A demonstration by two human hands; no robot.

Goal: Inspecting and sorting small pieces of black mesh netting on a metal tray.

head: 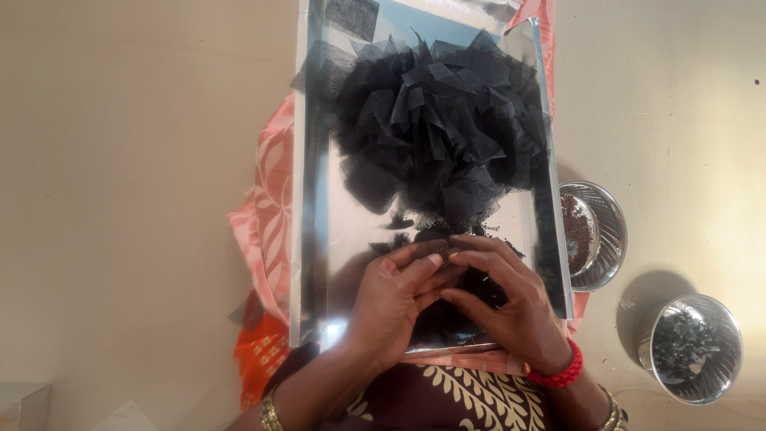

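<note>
Pinching one net square between fingertips of left hand and right hand, at tray's near edge, below heaped net pile. Likely featherlight, limp, easily snagged; best gripped by corners.

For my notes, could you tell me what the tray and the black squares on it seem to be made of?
The tray looks like polished metal: it mirrors light and the hands. The black squares look like thin mesh fabric, semi-transparent at the edges, matte.
</note>
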